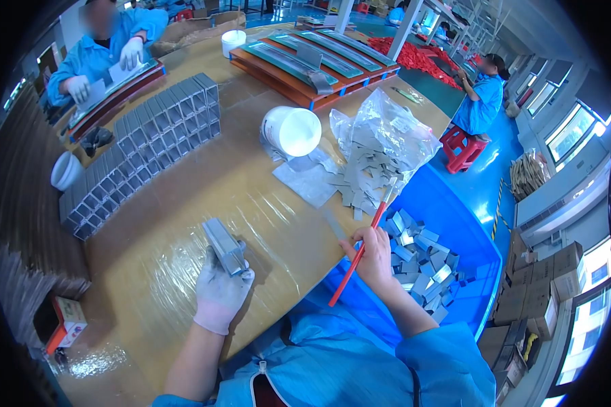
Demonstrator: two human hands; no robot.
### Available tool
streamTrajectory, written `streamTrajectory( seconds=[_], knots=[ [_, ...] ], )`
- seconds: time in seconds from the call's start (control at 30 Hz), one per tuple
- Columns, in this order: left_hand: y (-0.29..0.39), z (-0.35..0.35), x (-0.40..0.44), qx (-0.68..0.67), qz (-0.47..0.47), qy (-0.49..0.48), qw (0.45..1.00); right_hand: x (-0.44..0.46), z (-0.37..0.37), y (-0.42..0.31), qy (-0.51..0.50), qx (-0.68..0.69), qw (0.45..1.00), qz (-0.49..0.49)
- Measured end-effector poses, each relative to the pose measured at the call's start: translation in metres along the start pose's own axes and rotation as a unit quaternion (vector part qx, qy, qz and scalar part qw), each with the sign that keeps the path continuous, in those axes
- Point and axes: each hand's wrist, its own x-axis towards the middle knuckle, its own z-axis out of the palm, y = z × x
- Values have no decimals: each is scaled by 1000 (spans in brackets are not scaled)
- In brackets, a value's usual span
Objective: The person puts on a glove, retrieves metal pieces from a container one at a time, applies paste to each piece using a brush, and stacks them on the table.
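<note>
My left hand (pixel 224 292), in a white glove, is closed around a small grey open-ended box (pixel 223 243) just above the table. My bare right hand (pixel 375 261) grips a red-handled paintbrush (pixel 360 254), its bristles pointing away from me. A blurred greyish strip (pixel 333 225) shows beside my right thumb; whether I hold it I cannot tell. Beyond the brush, flat grey cut pieces (pixel 370 175) spill from a clear plastic bag (pixel 387 125). A white tub (pixel 297 131) lies tilted, its round face towards me, left of the bag.
Stacked grey boxes (pixel 163 125) form a long row at left on the table (pixel 149 271). A blue bin (pixel 478 292) with grey pieces stands at my right. Orange racks (pixel 278 78) hold green-edged panels at the back. A co-worker (pixel 105 51) works across the table; another (pixel 480 98) sits at right.
</note>
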Motion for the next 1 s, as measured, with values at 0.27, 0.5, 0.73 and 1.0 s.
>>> streamTrajectory(
  seconds=[0.27, 0.5, 0.73, 1.0],
  knots=[
    [-2, -8, 0, 67, 42, -22, 997, -1, 13, -12, 35, -21, 999, 2],
    [-1, -5, -2, 19, 34, -54, 998, 4, 1, -30, 35, 166, 983, 68],
    [-5, 10, -1, 3, 27, -41, 999, 25, -24, -91, 62, 328, 942, 27],
    [-6, 20, -5, -8, 18, -29, 999, 36, -4, -121, 63, 385, 917, -77]
  ],
)
